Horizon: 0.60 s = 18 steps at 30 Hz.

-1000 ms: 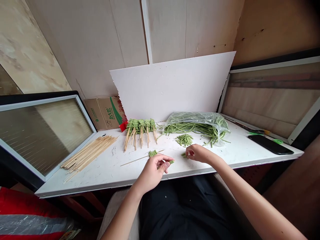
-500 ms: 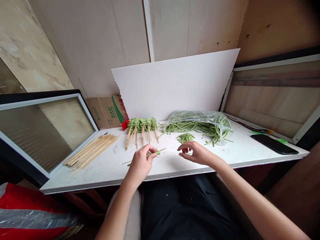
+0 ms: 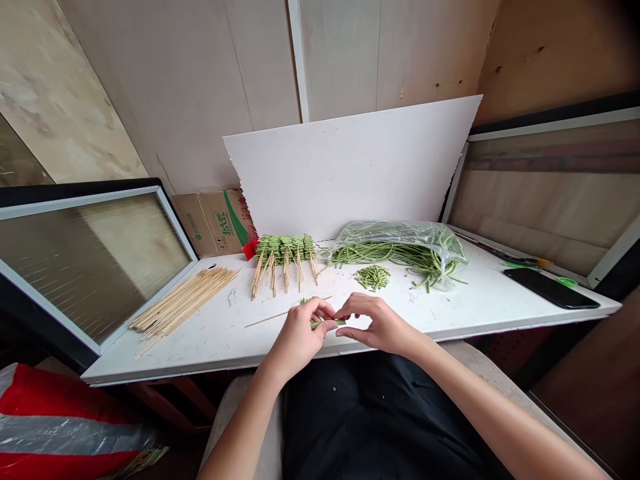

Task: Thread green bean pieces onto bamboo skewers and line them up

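Observation:
My left hand (image 3: 303,332) is closed on a green bean (image 3: 341,323), whose end sticks out to the right past the thumb. My right hand (image 3: 379,325) meets it there, thumb and fingertips curled around that end. Behind the left hand a bamboo skewer (image 3: 267,320) lies on the table, with some green pieces (image 3: 304,301) at its far part, partly hidden by the fingers. Just beyond the right hand sits a small heap of cut bean pieces (image 3: 373,277).
Bean-loaded skewers (image 3: 285,250) are stacked at the back of the white table (image 3: 200,347). Bare skewers (image 3: 185,303) lie left. A clear plastic bag (image 3: 400,233) of long beans (image 3: 380,253) stands back right, a black phone (image 3: 550,288) far right. A white board (image 3: 350,173) leans behind.
My left hand has moved right and nearer with the bean, leaving the skewer lying on the table. My right hand has come left from beside the heap to the bean's end.

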Each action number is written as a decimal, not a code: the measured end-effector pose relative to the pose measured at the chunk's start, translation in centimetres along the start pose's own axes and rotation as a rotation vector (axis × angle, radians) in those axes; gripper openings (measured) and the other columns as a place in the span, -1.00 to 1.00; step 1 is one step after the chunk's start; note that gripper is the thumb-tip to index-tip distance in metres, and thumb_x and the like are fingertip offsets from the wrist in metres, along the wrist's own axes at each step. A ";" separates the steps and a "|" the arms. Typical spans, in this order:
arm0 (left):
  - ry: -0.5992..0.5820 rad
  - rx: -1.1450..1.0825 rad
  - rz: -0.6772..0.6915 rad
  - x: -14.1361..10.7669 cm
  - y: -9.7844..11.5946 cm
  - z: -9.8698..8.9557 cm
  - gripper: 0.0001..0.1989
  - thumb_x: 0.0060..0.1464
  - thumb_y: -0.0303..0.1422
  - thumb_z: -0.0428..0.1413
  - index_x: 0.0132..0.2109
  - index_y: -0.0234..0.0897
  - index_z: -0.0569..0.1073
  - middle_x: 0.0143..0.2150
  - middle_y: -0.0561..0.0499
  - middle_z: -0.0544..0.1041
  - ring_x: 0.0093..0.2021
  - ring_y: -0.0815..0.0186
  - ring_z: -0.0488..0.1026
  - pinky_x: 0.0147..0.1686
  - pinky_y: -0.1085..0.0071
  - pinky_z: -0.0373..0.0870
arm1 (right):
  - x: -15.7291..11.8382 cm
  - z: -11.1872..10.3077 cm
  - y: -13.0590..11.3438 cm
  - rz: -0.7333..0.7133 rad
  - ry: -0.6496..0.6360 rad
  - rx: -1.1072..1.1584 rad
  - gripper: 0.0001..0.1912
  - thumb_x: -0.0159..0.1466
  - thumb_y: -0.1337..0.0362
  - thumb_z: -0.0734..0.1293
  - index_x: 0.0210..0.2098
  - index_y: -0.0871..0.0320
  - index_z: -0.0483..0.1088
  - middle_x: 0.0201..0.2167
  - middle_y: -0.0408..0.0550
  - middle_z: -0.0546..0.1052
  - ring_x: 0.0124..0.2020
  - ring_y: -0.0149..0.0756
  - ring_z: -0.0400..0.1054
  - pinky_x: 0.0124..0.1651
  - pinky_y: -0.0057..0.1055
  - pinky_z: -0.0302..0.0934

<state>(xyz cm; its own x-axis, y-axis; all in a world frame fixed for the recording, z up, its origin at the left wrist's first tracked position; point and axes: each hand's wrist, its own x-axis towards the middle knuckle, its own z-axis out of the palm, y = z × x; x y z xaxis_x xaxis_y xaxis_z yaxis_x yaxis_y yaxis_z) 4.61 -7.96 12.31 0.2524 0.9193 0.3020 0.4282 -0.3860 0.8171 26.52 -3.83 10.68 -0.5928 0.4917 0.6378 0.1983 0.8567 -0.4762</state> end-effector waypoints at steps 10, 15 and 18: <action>0.018 -0.062 -0.056 0.4 -1.0 -0.3 -0.77 0.21 -0.22 0.29 -0.06 -0.23 0.61 -0.24 -0.02 0.64 -0.40 0.33 0.52 -0.26 0.36 0.47 | 0.2 -1.3 0.4 -0.055 0.183 -0.071 -0.89 0.42 0.26 0.43 -0.09 0.05 0.61 -0.29 0.00 0.62 -0.26 -0.20 0.42 -0.28 -0.30 0.33; 0.041 -0.042 -0.038 0.4 -0.7 0.0 -0.77 0.23 -0.21 0.26 -0.07 -0.26 0.63 -0.28 -0.04 0.65 -0.40 0.31 0.52 -0.27 0.36 0.47 | 0.4 -1.5 -0.1 -0.087 0.177 -0.115 -0.90 0.39 0.27 0.45 -0.09 0.05 0.58 -0.29 0.01 0.61 -0.24 -0.18 0.40 -0.23 -0.26 0.33; 0.043 -0.011 -0.014 0.2 -0.5 0.3 -0.79 0.24 -0.23 0.25 -0.07 -0.25 0.64 -0.25 -0.06 0.67 -0.37 0.29 0.53 -0.26 0.37 0.47 | 0.6 -1.3 -0.4 -0.120 0.159 -0.119 -0.91 0.39 0.27 0.46 -0.11 0.06 0.57 -0.31 -0.01 0.60 -0.25 -0.18 0.38 -0.17 -0.23 0.33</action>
<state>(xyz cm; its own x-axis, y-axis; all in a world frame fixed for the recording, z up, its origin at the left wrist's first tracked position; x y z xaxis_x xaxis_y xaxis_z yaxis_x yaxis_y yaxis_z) 4.70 -7.56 11.83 0.2087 0.9271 0.3113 0.4217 -0.3725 0.8267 27.09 -3.70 11.98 -0.4891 0.3955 0.7774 0.2302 0.9182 -0.3223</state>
